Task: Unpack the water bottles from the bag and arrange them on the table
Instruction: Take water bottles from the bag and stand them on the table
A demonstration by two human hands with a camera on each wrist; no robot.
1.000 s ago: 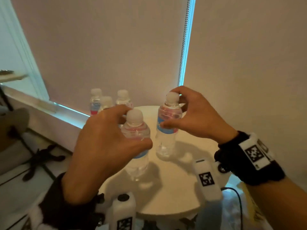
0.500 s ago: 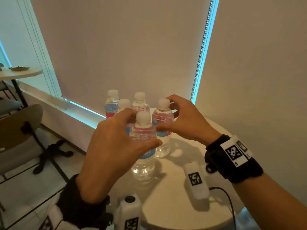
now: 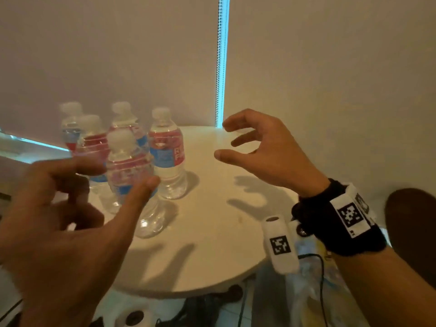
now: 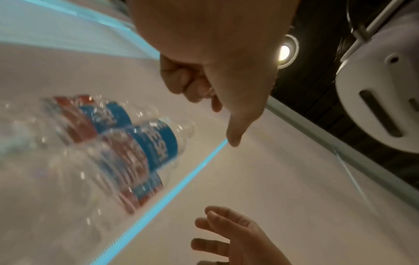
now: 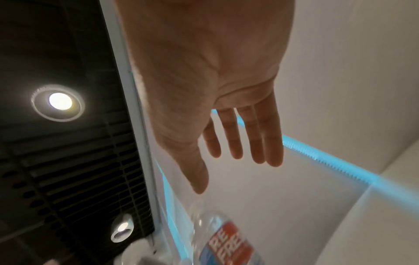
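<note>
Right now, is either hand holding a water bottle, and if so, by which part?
Nothing is held. The left hand is apart from the nearest water bottle, and the right hand hovers over the table, both hands open.

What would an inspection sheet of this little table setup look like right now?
Surface: round pale table, bare at the front.
Job's things: five water bottles upright, clustered at the left rear.
Clutter: nothing seen on the table.
Grips: left hand and right hand both open, holding nothing, off the bottles.
Cables: black cable under the right wrist.
Surroundings: pale blinds; plastic bag below the table edge.
</note>
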